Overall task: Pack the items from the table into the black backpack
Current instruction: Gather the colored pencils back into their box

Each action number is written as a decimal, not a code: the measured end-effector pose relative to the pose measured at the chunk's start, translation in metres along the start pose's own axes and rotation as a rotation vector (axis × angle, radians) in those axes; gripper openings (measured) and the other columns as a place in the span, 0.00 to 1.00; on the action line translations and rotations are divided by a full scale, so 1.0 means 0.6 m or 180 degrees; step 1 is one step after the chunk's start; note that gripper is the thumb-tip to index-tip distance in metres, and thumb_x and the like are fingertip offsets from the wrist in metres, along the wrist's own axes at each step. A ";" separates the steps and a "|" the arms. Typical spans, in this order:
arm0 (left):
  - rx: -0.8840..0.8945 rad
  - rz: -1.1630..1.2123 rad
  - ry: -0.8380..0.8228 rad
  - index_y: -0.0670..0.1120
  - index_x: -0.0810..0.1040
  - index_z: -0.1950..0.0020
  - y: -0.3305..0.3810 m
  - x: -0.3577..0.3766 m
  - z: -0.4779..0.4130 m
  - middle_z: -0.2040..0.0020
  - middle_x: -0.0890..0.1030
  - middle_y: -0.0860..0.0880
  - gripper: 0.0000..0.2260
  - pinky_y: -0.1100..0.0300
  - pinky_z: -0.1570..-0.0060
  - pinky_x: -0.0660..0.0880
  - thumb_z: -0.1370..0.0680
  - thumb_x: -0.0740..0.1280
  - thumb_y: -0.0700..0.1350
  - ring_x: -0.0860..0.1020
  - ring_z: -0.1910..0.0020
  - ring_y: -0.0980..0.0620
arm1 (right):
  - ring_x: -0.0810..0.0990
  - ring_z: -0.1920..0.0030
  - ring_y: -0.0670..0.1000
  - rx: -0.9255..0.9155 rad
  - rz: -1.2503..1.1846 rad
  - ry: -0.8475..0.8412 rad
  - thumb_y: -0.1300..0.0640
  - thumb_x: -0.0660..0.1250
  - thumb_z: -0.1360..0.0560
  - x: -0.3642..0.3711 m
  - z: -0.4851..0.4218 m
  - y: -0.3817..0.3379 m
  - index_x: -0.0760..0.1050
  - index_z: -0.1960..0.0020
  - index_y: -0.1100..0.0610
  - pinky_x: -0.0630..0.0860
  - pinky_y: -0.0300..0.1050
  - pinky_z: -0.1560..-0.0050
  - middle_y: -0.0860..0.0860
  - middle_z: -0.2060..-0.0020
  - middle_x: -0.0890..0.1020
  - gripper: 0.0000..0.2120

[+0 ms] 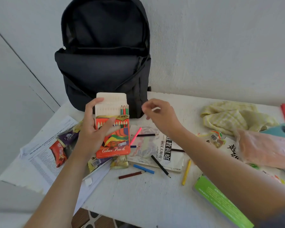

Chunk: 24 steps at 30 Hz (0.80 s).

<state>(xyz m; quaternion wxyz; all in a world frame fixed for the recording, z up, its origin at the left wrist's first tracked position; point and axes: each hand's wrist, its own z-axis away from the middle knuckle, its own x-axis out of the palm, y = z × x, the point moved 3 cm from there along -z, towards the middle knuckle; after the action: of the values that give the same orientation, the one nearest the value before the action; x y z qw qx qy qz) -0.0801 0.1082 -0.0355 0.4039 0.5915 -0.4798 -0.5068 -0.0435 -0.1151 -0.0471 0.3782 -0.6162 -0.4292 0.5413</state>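
A left hand [92,134] grips an orange pencil box [115,142] over a cluttered white table [138,195], flap open, 3 pencils [124,110] standing at its right end. The right hand [160,116], blurred, hovers beside the box with fingers curled – whether it holds anything cannot be told. A black backpack [104,63] stands unzipped against the wall behind. Loose pencils lie around a booklet [156,150] – blue [143,169], brown [131,175], black [160,166], yellow [186,172]. A yellow cloth [229,119] sits at far right.

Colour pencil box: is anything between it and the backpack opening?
Nothing visible is. The left hand holds the colour pencil box in front of the black backpack, whose top gapes open above it; the right hand hovers to the side.
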 end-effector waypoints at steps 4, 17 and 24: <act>-0.0107 -0.0037 0.0118 0.67 0.65 0.33 -0.017 -0.031 0.007 0.39 0.73 0.70 0.24 0.63 0.60 0.82 0.21 0.71 0.47 0.81 0.40 0.54 | 0.79 0.57 0.47 -0.0213 0.1319 -0.0624 0.63 0.70 0.24 0.025 0.025 0.056 0.83 0.45 0.53 0.74 0.38 0.53 0.48 0.56 0.80 0.09; -0.0013 -0.0062 -0.0099 0.63 0.64 0.31 -0.019 -0.024 -0.005 0.39 0.74 0.68 0.24 0.61 0.57 0.83 0.21 0.70 0.45 0.81 0.39 0.57 | 0.70 0.43 0.52 -0.0885 0.2750 -0.1327 0.55 0.71 0.22 0.081 0.016 0.053 0.82 0.45 0.49 0.72 0.51 0.44 0.50 0.44 0.74 0.07; -0.0061 0.0021 -0.0185 0.64 0.65 0.31 -0.023 -0.018 -0.003 0.36 0.74 0.63 0.24 0.62 0.58 0.82 0.20 0.70 0.44 0.81 0.39 0.57 | 0.75 0.51 0.51 -0.0685 0.2115 -0.0972 0.62 0.67 0.21 0.056 -0.008 0.057 0.77 0.48 0.55 0.75 0.46 0.51 0.51 0.51 0.81 0.04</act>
<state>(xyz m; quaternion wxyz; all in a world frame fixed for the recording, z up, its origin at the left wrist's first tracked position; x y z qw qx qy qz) -0.0763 0.1218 -0.0464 0.3972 0.5710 -0.4883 -0.5270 -0.0334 -0.0951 -0.0899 0.0469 -0.6702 -0.3118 0.6718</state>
